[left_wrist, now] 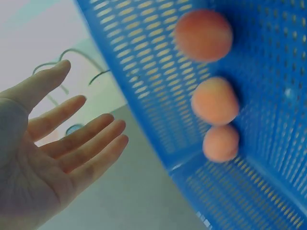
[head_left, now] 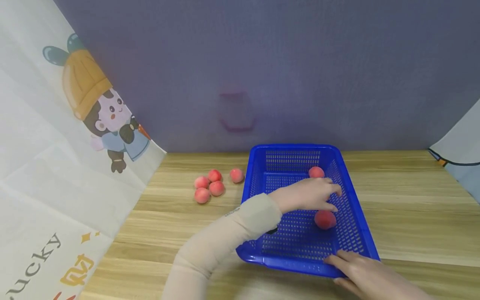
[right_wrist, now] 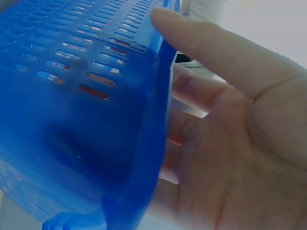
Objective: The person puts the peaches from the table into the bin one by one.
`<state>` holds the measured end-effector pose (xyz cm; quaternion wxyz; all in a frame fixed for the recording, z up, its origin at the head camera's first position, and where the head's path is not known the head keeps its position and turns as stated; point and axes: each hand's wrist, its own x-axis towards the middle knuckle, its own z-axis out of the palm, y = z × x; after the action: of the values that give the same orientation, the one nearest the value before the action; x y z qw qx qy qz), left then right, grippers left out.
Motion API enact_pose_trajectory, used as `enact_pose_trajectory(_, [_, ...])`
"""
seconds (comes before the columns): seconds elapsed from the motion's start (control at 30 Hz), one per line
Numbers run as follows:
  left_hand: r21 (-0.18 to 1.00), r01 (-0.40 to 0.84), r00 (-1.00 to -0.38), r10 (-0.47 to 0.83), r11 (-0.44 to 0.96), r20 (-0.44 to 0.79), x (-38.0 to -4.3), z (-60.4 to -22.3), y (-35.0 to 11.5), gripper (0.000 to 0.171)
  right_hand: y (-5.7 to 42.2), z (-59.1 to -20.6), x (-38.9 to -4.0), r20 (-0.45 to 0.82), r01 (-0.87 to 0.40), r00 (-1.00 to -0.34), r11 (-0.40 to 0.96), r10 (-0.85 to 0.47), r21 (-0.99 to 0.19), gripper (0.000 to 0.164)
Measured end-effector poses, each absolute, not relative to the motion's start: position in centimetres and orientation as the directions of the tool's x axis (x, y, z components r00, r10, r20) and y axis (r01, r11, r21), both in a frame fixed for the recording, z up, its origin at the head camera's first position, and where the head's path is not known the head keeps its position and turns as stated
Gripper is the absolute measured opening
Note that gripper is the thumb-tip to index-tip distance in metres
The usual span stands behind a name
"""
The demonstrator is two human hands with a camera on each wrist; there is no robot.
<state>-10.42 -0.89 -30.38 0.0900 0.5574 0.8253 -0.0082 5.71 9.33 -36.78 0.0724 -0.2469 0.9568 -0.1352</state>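
Note:
A blue plastic basket with slotted walls sits on the wooden table. My left hand reaches over its inside, fingers spread and holding nothing, with the palm visible in the left wrist view. One peach lies in the basket just below this hand, and another peach shows beyond it near the right wall. In the left wrist view three peaches, among them a middle one, line up along the basket wall. At the near right corner my right hand grips the basket rim, thumb on the inner side and fingers outside.
Left of the basket several peaches lie clustered on the table, with a single peach close to the basket's left side. A grey-blue panel stands behind the table. A white printed cloth hangs at the left.

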Motion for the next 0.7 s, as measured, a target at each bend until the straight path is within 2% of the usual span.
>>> enact_pose_trajectory(0.3, [0.109,0.919,-0.377,0.926,0.378,-0.032,-11.2,-27.8,-4.5,0.036,9.5,-37.1,5.7,-0.078,-0.452,-0.867,0.843,-0.492,-0.291,0.034])
enact_pose_trajectory(0.5, [0.144,0.901,-0.42,0.907,0.41,0.045,-11.8,-26.6,-7.0,0.041,9.8,-37.4,5.7,-0.097,-0.436,-0.868,0.842,-0.487,-0.319,0.035])
enact_pose_trajectory(0.7, [0.182,0.89,-0.442,0.889,0.418,0.123,-12.5,-26.0,-9.1,0.034,9.9,-37.5,5.6,-0.117,-0.42,-0.87,0.844,-0.479,-0.332,0.036])
